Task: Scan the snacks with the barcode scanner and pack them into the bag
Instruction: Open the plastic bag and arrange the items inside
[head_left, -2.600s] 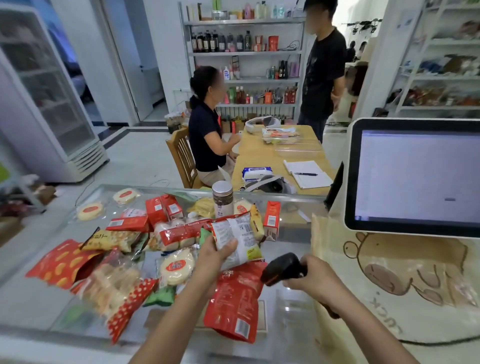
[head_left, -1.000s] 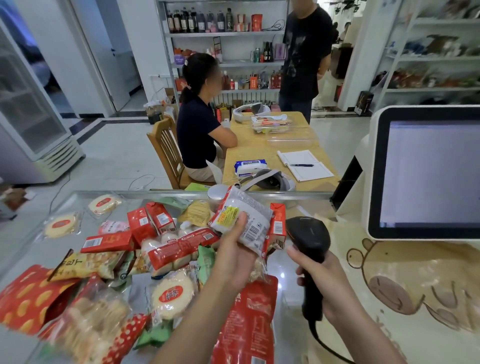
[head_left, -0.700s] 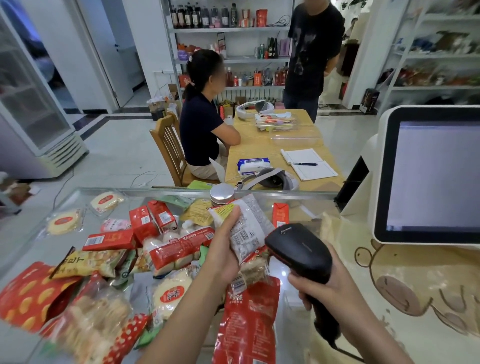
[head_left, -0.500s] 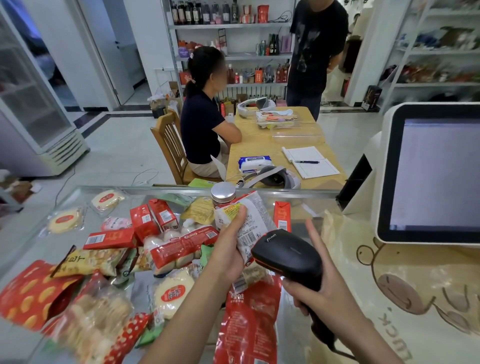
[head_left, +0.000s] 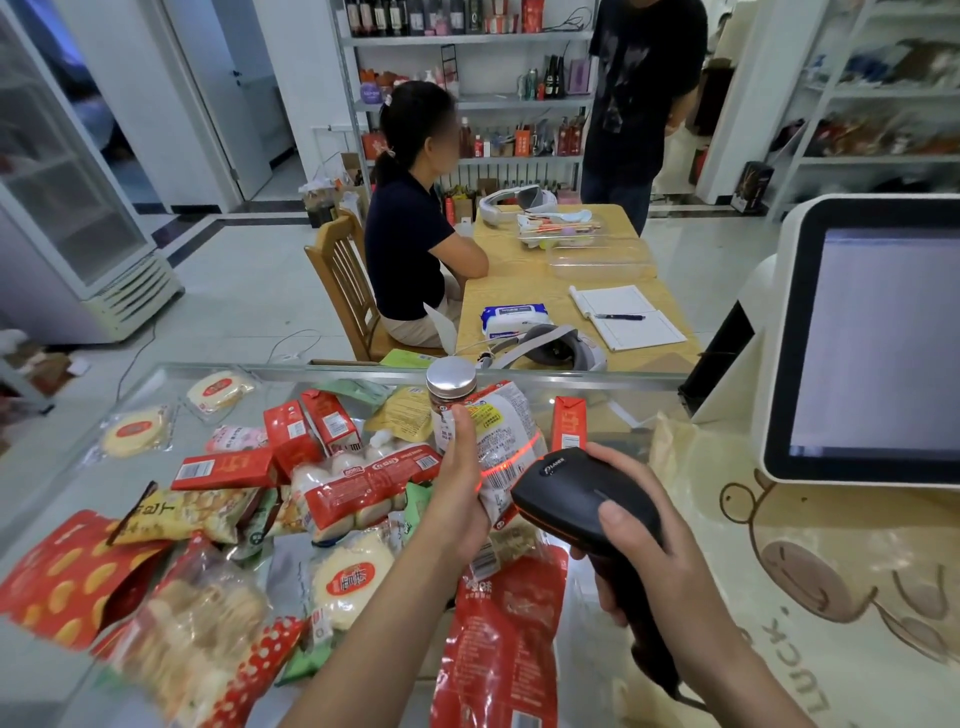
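My left hand (head_left: 460, 496) grips a clear snack packet (head_left: 501, 441) with a yellow label, held upright above the glass counter (head_left: 618, 400). A red scan line glows across the packet's lower part. My right hand (head_left: 647, 566) grips the black barcode scanner (head_left: 571, 493), its head pointing at the packet from the right and almost touching it. The cream bag (head_left: 831, 597) with a bear drawing lies flat to the right. Several other snack packs (head_left: 363, 483) cover the counter to the left.
A silver-lidded jar (head_left: 451, 384) stands behind the held packet, and a red carton (head_left: 569, 423) stands beside it. A till screen (head_left: 878, 343) stands at the right. A large red pouch (head_left: 498, 639) lies under my hands. Two people are at a wooden table (head_left: 524, 291) beyond the counter.
The scanner has come closer to the packet and its red line now shows on the wrapper. My right index finger has come down onto the scanner. My left hand keeps the packet steady.
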